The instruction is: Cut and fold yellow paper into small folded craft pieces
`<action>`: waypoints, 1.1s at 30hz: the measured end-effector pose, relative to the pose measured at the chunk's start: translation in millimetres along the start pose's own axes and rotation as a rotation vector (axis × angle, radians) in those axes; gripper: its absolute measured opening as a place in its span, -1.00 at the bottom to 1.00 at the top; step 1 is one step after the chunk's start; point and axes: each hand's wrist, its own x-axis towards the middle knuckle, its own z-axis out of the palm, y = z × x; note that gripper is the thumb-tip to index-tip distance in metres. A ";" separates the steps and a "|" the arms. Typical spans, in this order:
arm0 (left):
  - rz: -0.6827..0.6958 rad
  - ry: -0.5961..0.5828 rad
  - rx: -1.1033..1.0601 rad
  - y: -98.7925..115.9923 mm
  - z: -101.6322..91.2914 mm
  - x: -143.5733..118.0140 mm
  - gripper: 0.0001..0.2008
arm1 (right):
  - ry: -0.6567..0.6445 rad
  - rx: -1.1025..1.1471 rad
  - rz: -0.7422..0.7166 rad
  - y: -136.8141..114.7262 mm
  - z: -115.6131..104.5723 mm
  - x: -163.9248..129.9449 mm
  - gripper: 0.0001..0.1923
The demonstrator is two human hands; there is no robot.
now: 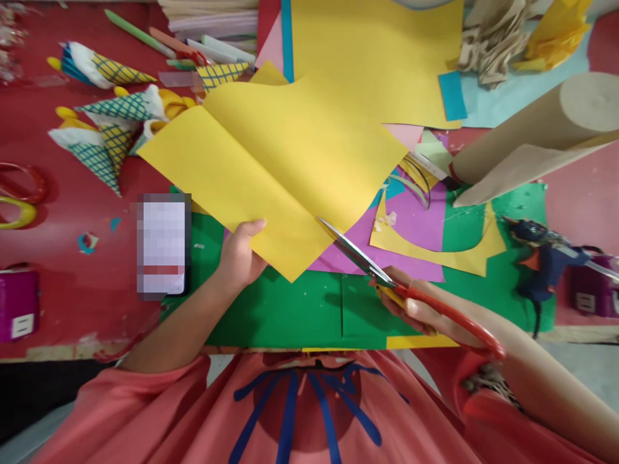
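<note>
My left hand (240, 254) pinches the near edge of a folded yellow paper sheet (271, 161) and holds it up over the green sheet (285, 309). In my right hand (420, 309) are red-handled scissors (387, 283). Their blades are spread and their tips meet the yellow sheet's lower right edge. Below the yellow sheet lie a purple sheet (416, 225) and a cut yellow scrap (464, 258).
A phone (163, 245) lies left of my left hand. Paper cones (106, 129) sit at the far left on the red table (72, 212). To the right are a brown paper roll (532, 135) and a blue glue gun (546, 258). More yellow paper (377, 51) lies at the back.
</note>
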 end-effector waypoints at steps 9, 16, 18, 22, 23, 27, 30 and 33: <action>-0.021 0.006 0.019 -1.5 -2.7 0.0 -0.64 | -0.011 0.021 0.118 -9.0 -0.9 0.4 -0.22; -0.012 0.003 0.038 -1.5 -1.3 -0.5 -0.70 | -0.014 0.012 0.117 -11.7 -1.4 1.5 -0.22; -0.027 0.013 0.049 -1.2 -0.3 -0.8 -0.72 | -0.019 0.009 0.107 -11.2 -1.5 1.6 -0.23; -0.019 0.031 0.046 -0.9 0.9 -0.9 -0.70 | -0.027 0.004 0.088 -9.5 -1.5 2.1 -0.27; -0.020 0.031 0.044 -0.9 1.0 -0.9 -0.70 | -0.029 0.003 0.082 -9.1 -1.5 2.3 -0.28; -0.025 0.023 0.028 -0.7 0.8 -0.9 -0.71 | -0.032 0.000 0.066 -7.0 -1.6 2.6 -0.31; -0.035 0.024 0.013 -0.5 0.4 -1.1 -0.66 | -0.059 -0.004 0.065 -3.7 -2.3 1.7 -0.36; -0.037 0.023 0.006 -0.4 0.2 -1.2 -0.62 | -0.070 -0.022 0.063 0.4 -2.7 1.1 -0.39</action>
